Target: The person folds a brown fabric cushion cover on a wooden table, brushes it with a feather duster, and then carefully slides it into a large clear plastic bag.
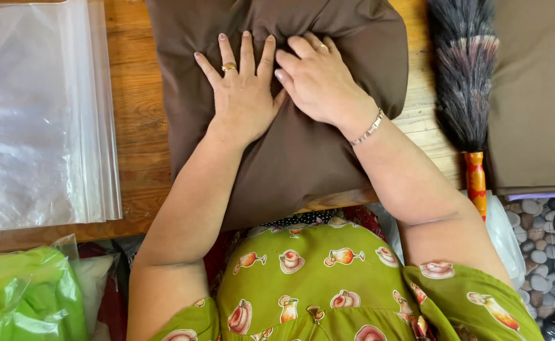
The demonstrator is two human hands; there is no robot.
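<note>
While the wooden counter (pixel 135 126) carries everything in view, a brown cushion (pixel 290 145) fills its middle and serves as the landmark here, its near edge hanging over the counter's edge toward the person in a green patterned dress (pixel 328 284). Left of the cushion lies a stack of clear plastic bags (pixel 37 113), flat and apart from it, seemingly laid within easy reach. Right of the cushion, beyond a feather duster, a second piece of brown fabric (pixel 536 95) rests flat. The feather duster (pixel 464 69) lies just beside the cushion's right side, dark plumes pointing away and its orange handle (pixel 476 180) toward the person, as if set down for a quick pick-up. Below the cushion's left corner, off the counter, a green bag (pixel 24 297) sits low. On the cushion's upper middle both hands press flat and side by side, apparently to push the stuffing down: the left hand (pixel 242 88) is spread wide, fingers splayed, gripping nothing; the right hand (pixel 318 79) lies palm-down with fingers loosely bent into the fabric, also holding nothing
</note>
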